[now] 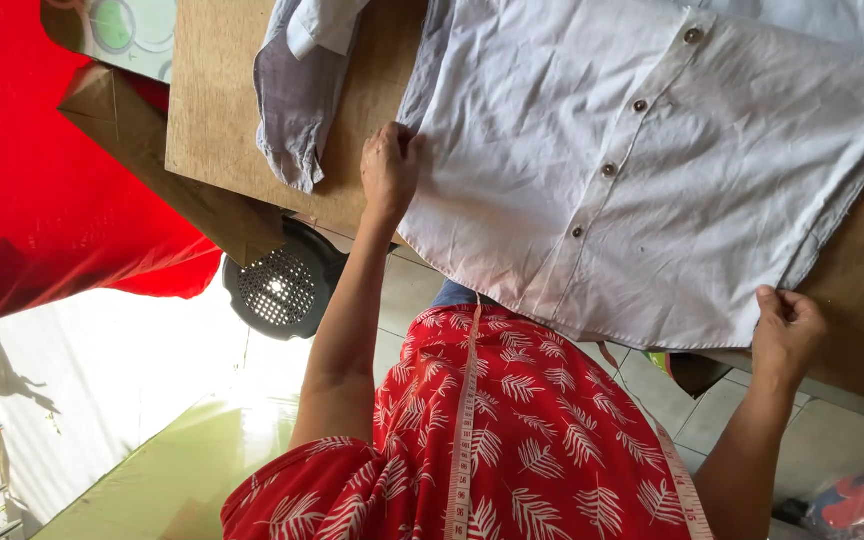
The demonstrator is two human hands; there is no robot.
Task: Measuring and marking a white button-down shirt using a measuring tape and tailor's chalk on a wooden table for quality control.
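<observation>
A tape measure (464,430) hangs down the person's red leaf-print top (512,440), nearest the camera. The right hand (787,335) pinches the shirt's (652,170) hem corner at the worktop (217,100) edge; its fingers (774,300) are curled tight over the cloth. The left hand (389,175) rests on the opposite side edge of the shirt, fingers (402,140) pressed together and bent onto the fabric. The pale shirt lies flat between both hands, buttons (608,170) up, reaching away across the wooden worktop. One sleeve (297,90) trails beyond the left hand.
</observation>
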